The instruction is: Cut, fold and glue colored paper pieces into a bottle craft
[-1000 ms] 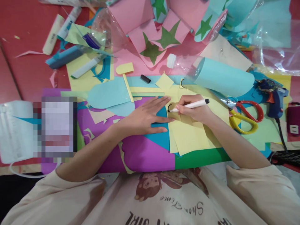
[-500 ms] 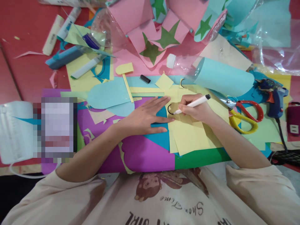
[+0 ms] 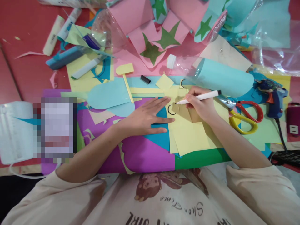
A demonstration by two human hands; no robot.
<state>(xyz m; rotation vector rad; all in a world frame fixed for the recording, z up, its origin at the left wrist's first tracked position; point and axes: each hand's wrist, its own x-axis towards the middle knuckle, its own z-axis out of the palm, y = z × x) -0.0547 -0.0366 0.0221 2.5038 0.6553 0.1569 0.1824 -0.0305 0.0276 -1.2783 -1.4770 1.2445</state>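
Observation:
My right hand (image 3: 198,102) grips a white marker (image 3: 206,95) with a black end, its tip pointing left over the pale yellow paper (image 3: 191,137). Left of the tip, a black curved line shows on that paper. My left hand (image 3: 152,115) lies flat with fingers spread, fingertips at the paper's left edge. Beyond the hands are a black marker cap (image 3: 145,79) and a small yellow square (image 3: 164,81). A second black curve is on a yellow piece behind my right hand.
Red-and-yellow-handled scissors (image 3: 243,114) and a blue glue gun (image 3: 275,101) lie right. A bottle wrapped in light blue paper (image 3: 225,76) lies behind my right hand. Pink paper with green stars (image 3: 152,51) stands at the back; markers (image 3: 53,35) lie back left, a phone (image 3: 58,125) left.
My right hand has shifted slightly up and away from the curve, and the marker now lies flatter, its tip higher. The curve's lower end is now uncovered. My left hand has not moved.

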